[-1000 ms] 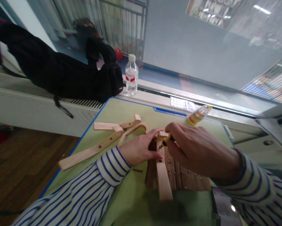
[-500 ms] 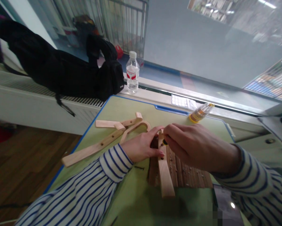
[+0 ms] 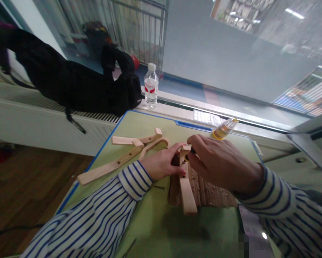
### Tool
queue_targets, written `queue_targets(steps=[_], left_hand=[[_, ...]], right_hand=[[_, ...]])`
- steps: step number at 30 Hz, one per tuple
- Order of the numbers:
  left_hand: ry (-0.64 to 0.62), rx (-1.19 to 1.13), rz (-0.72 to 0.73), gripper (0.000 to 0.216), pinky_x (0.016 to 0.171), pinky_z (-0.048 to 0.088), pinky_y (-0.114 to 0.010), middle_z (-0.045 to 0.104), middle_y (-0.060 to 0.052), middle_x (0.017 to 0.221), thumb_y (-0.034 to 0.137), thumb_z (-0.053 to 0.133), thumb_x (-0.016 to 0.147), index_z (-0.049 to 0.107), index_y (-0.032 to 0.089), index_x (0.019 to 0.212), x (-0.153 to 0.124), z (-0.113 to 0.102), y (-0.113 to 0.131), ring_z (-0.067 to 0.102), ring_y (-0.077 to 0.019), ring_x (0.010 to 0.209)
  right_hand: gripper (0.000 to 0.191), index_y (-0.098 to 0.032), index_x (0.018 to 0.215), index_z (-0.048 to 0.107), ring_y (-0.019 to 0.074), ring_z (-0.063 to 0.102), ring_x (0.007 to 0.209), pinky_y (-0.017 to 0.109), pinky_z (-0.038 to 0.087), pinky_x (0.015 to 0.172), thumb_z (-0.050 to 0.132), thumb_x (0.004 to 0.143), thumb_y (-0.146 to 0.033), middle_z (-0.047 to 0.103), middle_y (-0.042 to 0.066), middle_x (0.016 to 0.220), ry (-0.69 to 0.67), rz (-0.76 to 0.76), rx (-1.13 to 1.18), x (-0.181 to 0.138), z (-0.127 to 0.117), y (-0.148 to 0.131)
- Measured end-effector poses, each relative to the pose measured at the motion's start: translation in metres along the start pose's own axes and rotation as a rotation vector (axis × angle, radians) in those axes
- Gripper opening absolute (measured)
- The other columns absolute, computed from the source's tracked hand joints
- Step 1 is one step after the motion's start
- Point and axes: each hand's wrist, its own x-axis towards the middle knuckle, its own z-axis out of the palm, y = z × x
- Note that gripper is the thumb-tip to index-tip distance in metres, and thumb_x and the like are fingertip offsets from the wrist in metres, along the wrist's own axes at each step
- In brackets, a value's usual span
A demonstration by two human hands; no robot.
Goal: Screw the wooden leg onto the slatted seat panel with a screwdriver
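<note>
on the green tabletop (image 3: 139,222), the pale, smooth wood (image 3: 188,197) lies over a brown ridged block (image 3: 213,195), flat near, dark-spotted midway; the left hand (image 3: 162,163) pinches it, the right hand (image 3: 220,163) clasps a driver (image 3: 187,157) against it; its far end is raised.

Single head-worn view, near, looking forward and down across desk (image 3: 147,122) toward blurred, probable window (image 3: 193,46)

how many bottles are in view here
2: a water bottle upright on the white ledge, and a small yellow-ended bottle near the far edge of the table, beyond the right hand. Others could be hidden behind the black bag.
</note>
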Motion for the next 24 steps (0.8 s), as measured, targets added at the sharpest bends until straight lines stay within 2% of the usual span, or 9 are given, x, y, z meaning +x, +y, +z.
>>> queue_targets(steps=[5, 8, 12, 17, 20, 24], left_hand=[[0.007, 0.014, -0.001, 0.082, 0.090, 0.044, -0.038, 0.064, -0.008, 0.112, 0.041, 0.072, 0.069, 0.031, 0.022, 0.137, 0.000, 0.000, -0.001, 0.059, -0.0268, 0.105], [0.014, 0.025, -0.013, 0.080, 0.087, 0.045, -0.038, 0.065, -0.007, 0.109, 0.042, 0.071, 0.069, 0.033, 0.022, 0.136, 0.000, 0.000, 0.001, 0.061, -0.0266, 0.101], [0.000, 0.007, -0.035, 0.077, 0.086, 0.046, -0.035, 0.066, -0.004, 0.106, 0.040, 0.070, 0.070, 0.034, 0.024, 0.136, 0.000, -0.001, 0.003, 0.062, -0.0248, 0.098], [-0.009, -0.001, -0.038, 0.077, 0.089, 0.044, -0.035, 0.065, -0.006, 0.111, 0.039, 0.071, 0.070, 0.034, 0.023, 0.135, 0.000, -0.001, 0.004, 0.060, -0.0247, 0.103], [-0.013, -0.029, -0.005, 0.077, 0.091, 0.044, -0.035, 0.065, -0.007, 0.113, 0.037, 0.071, 0.071, 0.033, 0.022, 0.136, 0.001, 0.000, 0.002, 0.059, -0.0240, 0.106], [0.008, 0.006, 0.008, 0.082, 0.090, 0.044, -0.036, 0.064, -0.009, 0.114, 0.040, 0.072, 0.069, 0.031, 0.022, 0.137, 0.002, 0.002, -0.002, 0.060, -0.0251, 0.104]], right_hand=[[0.015, -0.016, 0.093, 0.048, 0.0104, 0.044, 0.063, 0.028, 0.023, 0.054, 0.037, 0.089, -0.025, 0.058, 0.003, 0.079, -0.079, -0.136, 0.068, -0.002, -0.005, 0.007], [0.015, -0.017, 0.091, 0.049, 0.0093, 0.043, 0.061, 0.028, 0.023, 0.054, 0.036, 0.091, -0.026, 0.058, 0.003, 0.078, -0.072, -0.159, 0.109, -0.001, -0.002, 0.010], [0.019, -0.019, 0.083, 0.045, 0.0083, 0.034, 0.053, 0.028, 0.019, 0.051, 0.034, 0.092, -0.030, 0.055, 0.000, 0.068, -0.001, -0.092, 0.087, 0.001, 0.005, 0.007], [0.025, -0.019, 0.082, 0.045, 0.0084, 0.020, 0.045, 0.030, 0.011, 0.049, 0.031, 0.092, -0.037, 0.046, -0.003, 0.053, 0.115, 0.127, -0.011, -0.001, 0.015, 0.000], [0.024, -0.019, 0.084, 0.045, 0.0087, 0.021, 0.045, 0.030, 0.010, 0.050, 0.030, 0.092, -0.036, 0.047, -0.003, 0.054, 0.090, 0.143, -0.018, -0.003, 0.014, -0.002], [0.016, -0.019, 0.084, 0.043, 0.0096, 0.033, 0.052, 0.030, 0.013, 0.050, 0.033, 0.090, -0.030, 0.054, 0.001, 0.069, 0.042, 0.097, -0.028, -0.004, 0.003, -0.002]])
